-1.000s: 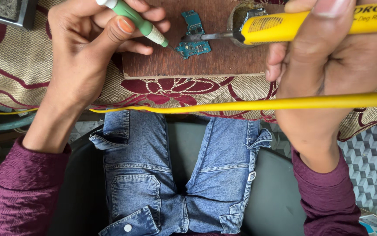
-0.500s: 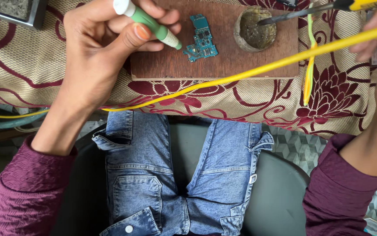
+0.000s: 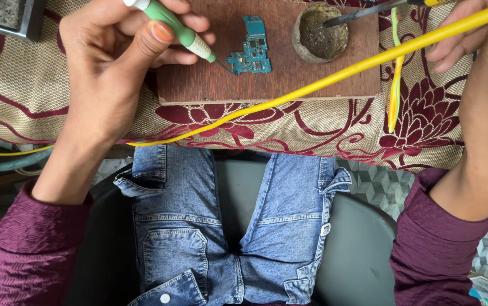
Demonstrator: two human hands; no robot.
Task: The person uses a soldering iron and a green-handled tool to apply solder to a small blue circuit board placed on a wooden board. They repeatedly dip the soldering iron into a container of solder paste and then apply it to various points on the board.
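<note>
The small teal circuit board lies flat on the wooden block, just left of the round flux tin. My left hand has its fingers clamped on a green-handled tool — tip touching the board's lower left corner. My right hand curls around the soldering iron — its tip dipped in the tin, its yellow cord crossing the block.

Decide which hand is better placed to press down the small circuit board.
Left. The left hand holds the green tool with its tip at the circuit board; the right hand is off at the round tin.
</note>
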